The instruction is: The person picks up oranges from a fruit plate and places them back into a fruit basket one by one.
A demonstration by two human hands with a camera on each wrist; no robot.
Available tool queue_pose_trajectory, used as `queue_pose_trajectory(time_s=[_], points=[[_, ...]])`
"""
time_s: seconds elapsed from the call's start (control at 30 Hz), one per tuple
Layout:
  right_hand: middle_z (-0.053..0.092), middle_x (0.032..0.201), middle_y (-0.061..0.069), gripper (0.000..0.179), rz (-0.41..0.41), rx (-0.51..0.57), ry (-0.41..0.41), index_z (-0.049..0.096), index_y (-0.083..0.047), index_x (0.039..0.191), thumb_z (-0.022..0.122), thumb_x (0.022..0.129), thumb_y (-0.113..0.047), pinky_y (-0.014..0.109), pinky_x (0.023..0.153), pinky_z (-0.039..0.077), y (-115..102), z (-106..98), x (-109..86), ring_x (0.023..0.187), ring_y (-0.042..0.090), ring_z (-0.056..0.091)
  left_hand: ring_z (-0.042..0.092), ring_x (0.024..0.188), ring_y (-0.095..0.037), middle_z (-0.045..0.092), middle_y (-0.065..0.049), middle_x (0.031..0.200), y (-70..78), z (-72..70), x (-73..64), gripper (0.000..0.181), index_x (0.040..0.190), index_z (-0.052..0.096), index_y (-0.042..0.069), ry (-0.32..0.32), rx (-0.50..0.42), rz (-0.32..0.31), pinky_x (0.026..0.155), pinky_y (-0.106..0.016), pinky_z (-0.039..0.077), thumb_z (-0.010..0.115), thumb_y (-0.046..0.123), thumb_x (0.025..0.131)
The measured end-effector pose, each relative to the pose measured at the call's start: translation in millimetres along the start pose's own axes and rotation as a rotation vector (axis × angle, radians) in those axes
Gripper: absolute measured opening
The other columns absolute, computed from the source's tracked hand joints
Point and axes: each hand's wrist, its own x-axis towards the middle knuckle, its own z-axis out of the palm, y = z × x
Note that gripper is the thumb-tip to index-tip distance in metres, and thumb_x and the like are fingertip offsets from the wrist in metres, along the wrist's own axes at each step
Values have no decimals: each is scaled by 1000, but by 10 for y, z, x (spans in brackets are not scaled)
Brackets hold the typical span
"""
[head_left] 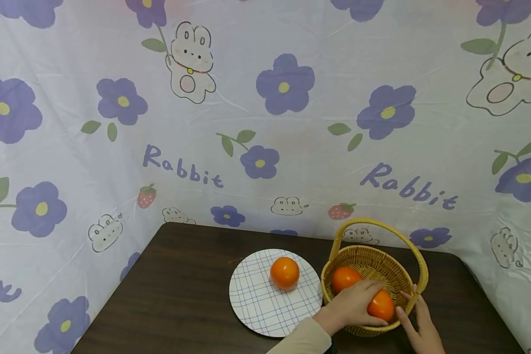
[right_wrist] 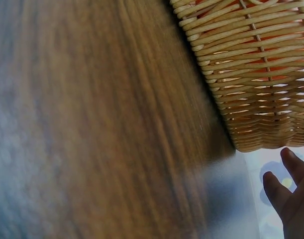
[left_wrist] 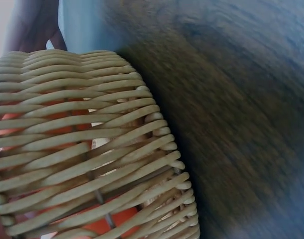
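Observation:
Inside the yellow wicker basket [head_left: 365,253], my left hand [head_left: 356,302] holds a round orange fruit [head_left: 382,306], its fingers over the top and the thumb along the near side. Another round orange fruit [head_left: 346,279] lies left of it, partly covered by that hand. At the basket's right side, my right hand [head_left: 420,324] holds the rim by the foot of the handle, with thumb and fingers either side of it. Spread fingers [right_wrist: 278,191] of this hand show beside the woven wall [right_wrist: 256,64] in the right wrist view. Through the weave [left_wrist: 67,164], the left wrist view shows orange patches.
Left of the basket lies a round white plate [head_left: 256,300] with a blue grid, bearing one orange fruit [head_left: 285,273]. Both stand on a dark wooden table [head_left: 172,290]. A white cloth [head_left: 309,147] printed with flowers and rabbits hangs behind and around the table.

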Motion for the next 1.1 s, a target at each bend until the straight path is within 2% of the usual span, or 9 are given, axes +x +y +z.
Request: queue_pose_trajectory(time_s=[0.13, 0.23, 0.33, 0.47, 0.57, 0.73, 0.9, 1.1], points=[[17, 148, 26, 74, 12, 4, -8, -5, -13, 149, 37, 98, -46, 64, 89, 30, -1, -13, 15, 132, 47, 19, 39, 126, -3, 38, 12, 140, 18, -11, 7, 81, 143, 34, 25, -6, 29, 4, 90, -19, 45, 57, 66, 77], [6, 152, 24, 71, 5, 19, -5, 5, -9, 150, 37, 98, -45, 65, 91, 28, -3, -14, 16, 135, 46, 12, 38, 128, -2, 38, 13, 140, 36, -19, 8, 80, 143, 34, 24, -17, 49, 9, 92, -18, 43, 58, 64, 77], [12, 151, 24, 70, -15, 22, 10, 1, -14, 150, 38, 98, -43, 66, 91, 28, 1, -8, 0, 135, 45, 12, 36, 128, -1, 38, 14, 141, 51, -23, 17, 80, 143, 35, 24, -31, 71, 13, 95, -17, 41, 60, 63, 77], [26, 143, 25, 72, -39, 25, 32, -11, -28, 147, 40, 98, -40, 66, 90, 27, 9, 5, -22, 134, 45, 16, 36, 129, -1, 37, 14, 141, 71, -34, 31, 81, 143, 34, 25, -65, 96, 4, 96, -16, 40, 61, 62, 76], [26, 144, 25, 72, -42, 26, 36, -11, -28, 147, 40, 98, -39, 66, 90, 27, 6, 9, -21, 134, 45, 15, 36, 129, -2, 36, 14, 141, 78, -40, 37, 81, 144, 32, 26, -90, 103, -6, 96, -17, 40, 60, 62, 77], [19, 147, 26, 72, -29, 22, 29, -5, -16, 150, 39, 98, -41, 67, 89, 28, -20, -19, -17, 135, 46, 13, 35, 130, -2, 33, 13, 143, 79, -51, 37, 81, 145, 30, 26, -106, 69, -18, 95, -18, 42, 60, 61, 77], [16, 148, 27, 73, 3, 5, 4, -5, -13, 150, 37, 98, -44, 66, 89, 29, -56, -35, -18, 133, 48, 15, 35, 130, -3, 32, 12, 144, 37, -28, 9, 81, 145, 28, 27, -97, -9, -28, 93, -19, 43, 63, 56, 78], [21, 145, 26, 73, -27, -12, 27, -5, -13, 149, 39, 98, -40, 62, 87, 32, -55, -26, -21, 130, 46, 22, 36, 129, -4, 33, 11, 144, 10, -36, -60, 79, 144, 31, 28, -42, -41, -30, 93, -20, 43, 64, 55, 78]])
